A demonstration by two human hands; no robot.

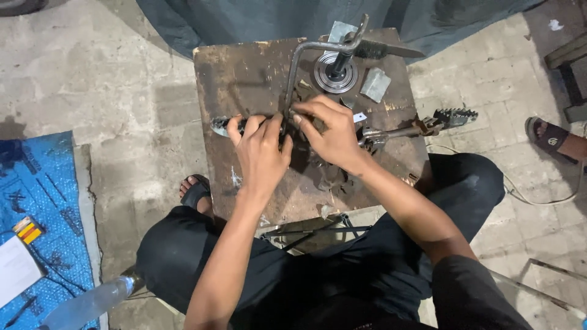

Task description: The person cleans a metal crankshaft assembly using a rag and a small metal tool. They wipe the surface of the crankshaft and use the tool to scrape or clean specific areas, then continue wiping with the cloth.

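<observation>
Both hands close their grip on one metal part at the middle of a worn, rusty counter point(244, 79), seen from the head camera. Left hand point(262, 151) pinches the lower end of a bent steel rod point(292, 73); right hand point(330, 135) clamps fingers beside it. It looks stiff, heavy and greasy, best held low near the bend. Farther off sits a round bearing point(335, 72); a toothed foot peg point(455, 116) lies right.

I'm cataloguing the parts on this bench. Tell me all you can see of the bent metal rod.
The bent metal rod is thin, grey and dull, like bare steel. It rises from between both hands, the left hand and right hand, then turns at a right angle toward the round bearing-like part. It lies over the rusty brown worktop.
</observation>
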